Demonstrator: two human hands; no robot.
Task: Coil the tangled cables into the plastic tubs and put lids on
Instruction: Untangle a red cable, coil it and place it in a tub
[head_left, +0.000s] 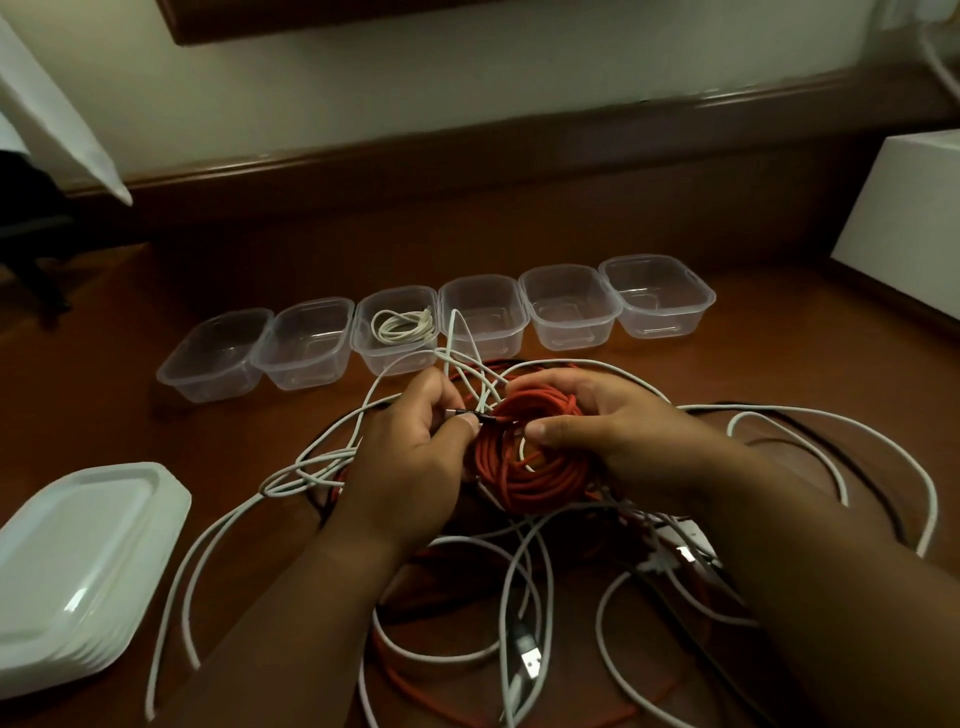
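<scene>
A coil of red cable (540, 467) is held above the tangle at the middle of the table. My right hand (618, 436) grips the coil from the right, thumb pressed on its top. My left hand (410, 457) pinches the cable's dark plug end (470, 414) at the coil's left edge. Loose white cables (218, 525) and more red cable (415, 691) sprawl beneath and around both hands. Several clear plastic tubs (306, 343) stand in a row behind; the third from the left (400, 358) holds a coiled white cable (404, 326).
A stack of white lids (78, 566) lies at the near left. A white box (904, 218) stands at the far right. A wooden ledge and pale wall run behind the tubs. A USB plug (530, 660) lies among the cables near me.
</scene>
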